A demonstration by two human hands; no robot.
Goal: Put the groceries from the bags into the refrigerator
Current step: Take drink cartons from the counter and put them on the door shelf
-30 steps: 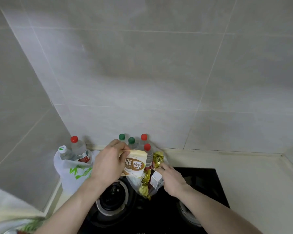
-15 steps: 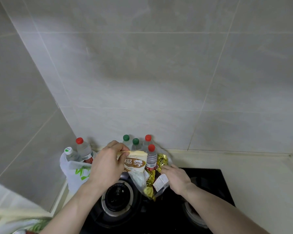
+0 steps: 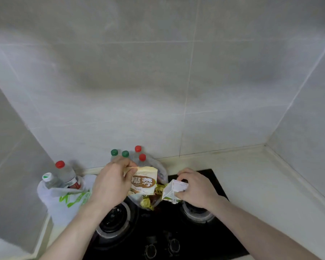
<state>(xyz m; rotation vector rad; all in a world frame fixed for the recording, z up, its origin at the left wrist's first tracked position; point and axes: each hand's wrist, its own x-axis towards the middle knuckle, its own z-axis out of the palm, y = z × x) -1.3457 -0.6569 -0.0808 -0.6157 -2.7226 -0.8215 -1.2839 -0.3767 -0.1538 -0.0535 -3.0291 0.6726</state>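
My left hand pinches the top edge of a cream snack packet with brown lettering, held above a clear plastic bag. That bag holds gold-wrapped sweets and several bottles with green and red caps. My right hand grips a small white and green drink carton, lifted clear of the bag over the right burner. At the left stands a white bag with green print holding two bottles. No refrigerator is in view.
The bags sit at the back of a black gas hob with two burners and two knobs. Grey tiled walls close in behind and on both sides. A pale countertop runs to the right of the hob.
My right hand has pulled the drink carton up out of the clear bag and to the right. My left hand keeps its hold on the snack packet.
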